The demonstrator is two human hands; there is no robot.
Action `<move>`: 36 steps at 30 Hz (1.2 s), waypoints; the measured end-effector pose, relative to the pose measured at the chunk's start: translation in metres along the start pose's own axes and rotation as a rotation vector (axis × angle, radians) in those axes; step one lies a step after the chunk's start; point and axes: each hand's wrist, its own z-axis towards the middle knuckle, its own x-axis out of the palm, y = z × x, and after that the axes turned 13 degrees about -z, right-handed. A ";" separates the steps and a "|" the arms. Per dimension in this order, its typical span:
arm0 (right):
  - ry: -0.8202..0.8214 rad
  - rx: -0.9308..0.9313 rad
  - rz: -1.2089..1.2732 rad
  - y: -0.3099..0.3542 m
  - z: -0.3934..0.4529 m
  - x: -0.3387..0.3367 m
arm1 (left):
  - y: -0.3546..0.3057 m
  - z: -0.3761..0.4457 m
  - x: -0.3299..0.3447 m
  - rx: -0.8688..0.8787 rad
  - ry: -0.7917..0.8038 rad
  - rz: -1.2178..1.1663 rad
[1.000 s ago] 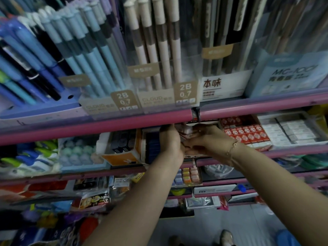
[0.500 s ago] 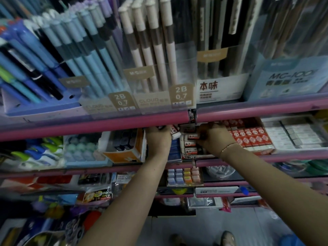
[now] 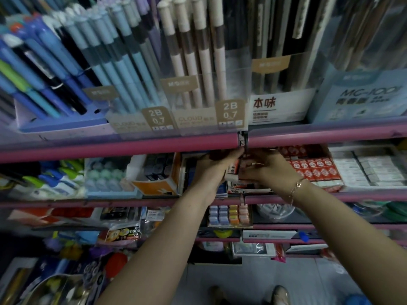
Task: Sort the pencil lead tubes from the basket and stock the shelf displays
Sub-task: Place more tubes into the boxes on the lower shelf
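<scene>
Pink shelf (image 3: 123,148), both grips (image 3: 241,170) pinching lead tubes (image 3: 233,176)

Single head view, close to pink shelf rail (image 3: 110,148), facing forward and down; floor (image 3: 242,280) at bottom.

Small white-and-red pencil lead tubes (image 3: 233,176) sit bunched in an open display box (image 3: 248,190) on the second shelf, at about one o'clock from frame centre, apparently lying flat with printed labels facing up.

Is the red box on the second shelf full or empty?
Full: the red box shows close rows of small red packs, no gaps visible.
</scene>
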 end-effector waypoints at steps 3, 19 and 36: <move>0.003 0.022 -0.020 -0.007 -0.006 -0.004 | 0.001 0.004 0.006 -0.018 0.053 0.277; -0.202 0.124 -0.783 -0.027 0.018 0.010 | -0.003 0.020 -0.016 0.551 0.388 1.311; 0.009 -0.473 -1.426 -0.043 -0.015 -0.037 | 0.011 0.012 0.008 0.594 0.339 1.439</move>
